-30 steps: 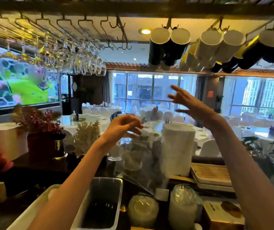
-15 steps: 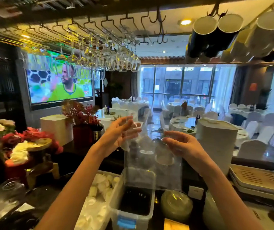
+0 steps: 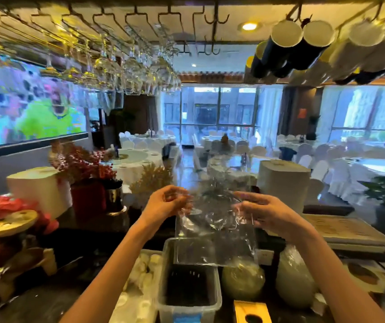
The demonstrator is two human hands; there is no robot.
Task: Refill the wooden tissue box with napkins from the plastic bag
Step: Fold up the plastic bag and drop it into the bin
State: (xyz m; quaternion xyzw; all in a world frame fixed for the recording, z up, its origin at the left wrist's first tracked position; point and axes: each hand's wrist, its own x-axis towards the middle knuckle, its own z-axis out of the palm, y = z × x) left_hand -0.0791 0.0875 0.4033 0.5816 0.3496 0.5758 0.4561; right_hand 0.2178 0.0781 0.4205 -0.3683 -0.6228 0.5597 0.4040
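A clear, crumpled plastic bag [image 3: 212, 231] hangs in front of me above the bar counter; it looks empty, with no napkins visible inside. My left hand [image 3: 166, 202] pinches its upper left edge and my right hand [image 3: 266, 212] grips its upper right edge. A tall white stack of napkins [image 3: 282, 185] stands on the counter behind my right hand. The top of a wooden tissue box [image 3: 253, 313] with a dark oval slot shows at the bottom edge, below the bag.
A clear plastic bin [image 3: 188, 301] with dark contents sits under the bag, beside a white tray [image 3: 140, 276] of small pale items. Lidded containers [image 3: 242, 277] and stacked wooden trays [image 3: 350, 234] lie right. Flowers [image 3: 82, 162] stand left. Glasses [image 3: 126, 71] and mugs [image 3: 303, 47] hang overhead.
My right hand came down from shoulder height and took hold of the bag's right side. Both hands lowered the bag over the plastic bin. My view swung left, then back right.
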